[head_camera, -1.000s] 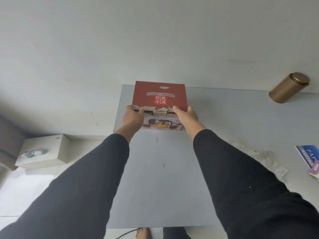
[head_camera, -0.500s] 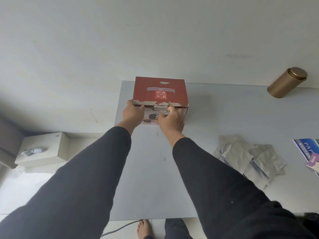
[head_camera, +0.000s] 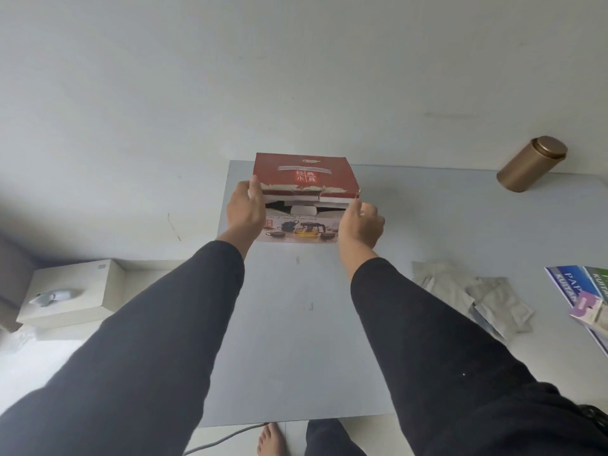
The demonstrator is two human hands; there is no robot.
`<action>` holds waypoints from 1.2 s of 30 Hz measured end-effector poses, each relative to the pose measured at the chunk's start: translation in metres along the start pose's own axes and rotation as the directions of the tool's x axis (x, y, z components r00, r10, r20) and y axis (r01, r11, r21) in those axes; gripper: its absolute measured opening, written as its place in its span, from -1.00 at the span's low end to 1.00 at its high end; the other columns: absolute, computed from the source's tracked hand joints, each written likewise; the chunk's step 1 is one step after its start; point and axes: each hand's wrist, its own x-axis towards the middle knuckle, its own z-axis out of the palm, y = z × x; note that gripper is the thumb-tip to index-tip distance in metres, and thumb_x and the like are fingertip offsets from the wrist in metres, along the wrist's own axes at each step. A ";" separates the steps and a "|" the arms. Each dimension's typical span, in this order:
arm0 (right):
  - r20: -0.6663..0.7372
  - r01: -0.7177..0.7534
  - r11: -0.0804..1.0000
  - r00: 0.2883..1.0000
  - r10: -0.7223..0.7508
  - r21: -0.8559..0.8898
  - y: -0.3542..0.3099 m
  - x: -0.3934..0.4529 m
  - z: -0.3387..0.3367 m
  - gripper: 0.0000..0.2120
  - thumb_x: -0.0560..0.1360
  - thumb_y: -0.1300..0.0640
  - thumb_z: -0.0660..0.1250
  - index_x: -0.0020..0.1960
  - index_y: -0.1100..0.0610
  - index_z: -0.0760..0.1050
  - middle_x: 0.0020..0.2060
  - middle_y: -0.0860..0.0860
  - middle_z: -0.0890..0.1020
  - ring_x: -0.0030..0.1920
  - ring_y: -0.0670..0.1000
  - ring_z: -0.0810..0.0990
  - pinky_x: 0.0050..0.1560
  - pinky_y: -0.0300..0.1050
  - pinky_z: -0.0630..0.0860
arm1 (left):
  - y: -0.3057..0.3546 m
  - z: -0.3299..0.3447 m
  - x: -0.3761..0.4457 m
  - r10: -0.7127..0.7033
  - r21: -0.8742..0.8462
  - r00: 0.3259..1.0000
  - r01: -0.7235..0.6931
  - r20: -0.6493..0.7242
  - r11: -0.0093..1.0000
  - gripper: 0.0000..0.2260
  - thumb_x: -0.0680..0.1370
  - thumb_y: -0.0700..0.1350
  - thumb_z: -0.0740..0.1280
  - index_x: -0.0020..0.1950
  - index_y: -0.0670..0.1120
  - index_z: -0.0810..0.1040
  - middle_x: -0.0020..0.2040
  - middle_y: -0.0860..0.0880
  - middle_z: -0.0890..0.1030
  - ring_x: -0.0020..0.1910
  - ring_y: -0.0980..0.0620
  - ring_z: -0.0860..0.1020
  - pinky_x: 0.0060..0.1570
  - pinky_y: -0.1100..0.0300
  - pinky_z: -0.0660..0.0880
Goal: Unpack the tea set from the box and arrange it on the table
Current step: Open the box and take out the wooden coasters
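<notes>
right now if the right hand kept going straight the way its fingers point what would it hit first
The right hand points away from the person, its fingertips at the near right corner of the red tea set box. Going straight on, it would probably meet the raised lid's edge first, though one view leaves depth unclear.

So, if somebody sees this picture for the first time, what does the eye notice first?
First the red tea set box at the far left of the grey table, its lid raised a crack, with the left hand and right hand at its front corners. Next the bronze tin canister at the far right by the wall, and the crumpled silver packets near the right edge.
</notes>
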 end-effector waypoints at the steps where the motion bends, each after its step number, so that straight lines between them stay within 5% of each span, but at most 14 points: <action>1: -0.007 0.015 1.000 1.000 -0.015 0.021 -0.006 0.005 -0.001 -0.63 0.56 0.04 0.06 0.14 0.23 0.52 0.16 0.18 0.48 0.14 0.18 0.47 0.08 0.02 0.45 | 0.005 -0.002 0.002 0.016 -0.041 1.000 -0.016 -0.018 0.999 -0.53 0.65 0.13 -0.08 0.28 -0.12 0.44 0.16 -0.06 0.51 0.13 -0.05 0.45 0.19 0.07 0.35; 7: 0.124 0.080 0.958 0.985 -0.118 0.276 -0.047 0.031 0.003 -0.63 0.54 0.13 0.05 0.04 0.09 0.63 0.22 0.05 0.53 0.20 0.06 0.47 0.07 -0.20 0.30 | 0.040 0.000 0.033 0.048 -0.171 0.999 -0.049 -0.008 0.984 -0.41 0.61 0.26 -0.21 0.53 0.01 0.18 0.52 0.00 0.24 0.50 -0.02 0.19 0.47 0.07 0.09; 13: 0.312 0.133 0.988 0.938 -0.152 0.080 -0.066 0.080 0.030 -0.66 0.58 0.08 0.07 0.18 0.07 0.57 0.41 0.03 0.38 0.39 0.08 0.34 0.38 -0.04 0.26 | 0.045 0.015 0.071 0.106 -0.111 0.994 -0.102 0.036 0.989 -0.43 0.61 0.22 -0.27 0.32 0.16 0.45 0.47 0.03 0.31 0.47 -0.03 0.23 0.38 0.12 0.11; 17: 0.374 0.129 0.992 0.919 -0.125 0.013 -0.075 0.113 0.052 -0.63 0.57 0.03 0.14 0.32 0.14 0.43 0.35 0.05 0.44 0.33 0.11 0.40 0.29 -0.05 0.32 | 0.045 0.028 0.095 0.124 -0.119 0.990 -0.116 0.065 0.986 -0.47 0.63 0.19 -0.24 0.40 0.13 0.38 0.52 -0.02 0.23 0.51 -0.04 0.16 0.46 0.03 0.09; 23: 0.322 0.134 0.989 0.935 -0.148 0.064 -0.081 0.136 0.074 -0.77 0.53 0.12 0.15 0.00 0.20 0.53 -0.06 0.00 0.48 -0.04 0.03 0.43 -0.02 -0.15 0.33 | 0.036 0.043 0.117 0.124 -0.012 0.992 -0.124 0.028 0.992 -0.54 0.67 0.10 -0.12 0.40 0.00 0.42 0.48 -0.01 0.25 0.46 0.03 0.22 0.32 0.25 0.10; 25: 0.307 0.215 0.976 0.927 -0.215 0.036 -0.080 0.137 0.078 -0.79 0.51 0.09 0.12 -0.13 0.18 0.46 -0.05 0.04 0.51 0.00 0.08 0.46 -0.05 -0.13 0.33 | 0.034 0.045 0.119 0.128 0.028 0.992 -0.128 0.010 0.991 -0.60 0.67 0.05 -0.03 0.36 -0.04 0.46 0.46 0.01 0.26 0.43 0.06 0.26 0.27 0.30 0.12; 27: 0.281 0.372 0.921 0.901 -0.329 -0.117 -0.075 0.134 0.081 -0.81 0.50 0.06 0.14 -0.16 0.15 0.43 0.23 0.07 0.47 0.25 0.06 0.41 0.10 -0.06 0.32 | 0.034 0.046 0.120 0.131 0.097 0.991 -0.131 0.004 0.987 -0.68 0.64 0.01 0.12 0.32 -0.07 0.48 0.45 0.03 0.26 0.38 0.08 0.31 0.24 0.33 0.17; 29: 0.274 0.547 0.795 0.832 -0.483 -0.262 -0.064 0.124 0.082 -0.85 0.48 0.06 0.25 -0.06 0.14 0.48 0.45 0.06 0.26 0.44 0.05 0.20 0.29 0.03 0.22 | 0.034 0.044 0.117 0.134 0.190 0.991 -0.136 0.025 0.972 -0.69 0.59 -0.02 0.26 0.31 -0.04 0.48 0.45 0.04 0.24 0.35 0.10 0.33 0.21 0.36 0.18; 31: 0.372 0.718 0.635 0.693 -0.617 -0.286 -0.053 0.112 0.083 -0.81 0.43 0.08 0.33 -0.01 0.15 0.52 0.44 0.09 0.27 0.45 0.10 0.21 0.30 0.08 0.22 | 0.033 0.042 0.110 0.110 0.259 0.991 -0.125 0.070 0.958 -0.62 0.51 -0.04 0.37 0.32 0.00 0.45 0.46 0.01 0.21 0.37 0.07 0.31 0.22 0.33 0.19; 36: 0.612 0.925 0.365 0.347 -0.711 -0.100 -0.039 0.074 0.073 -0.80 0.36 0.07 0.35 -0.09 0.16 0.60 0.05 0.10 0.60 0.11 0.15 0.52 0.08 0.09 0.48 | 0.036 0.029 0.090 -0.013 0.329 0.993 -0.027 0.116 0.944 -0.34 0.39 0.02 0.51 0.42 0.00 0.32 0.44 -0.05 0.23 0.35 -0.02 0.35 0.26 0.20 0.28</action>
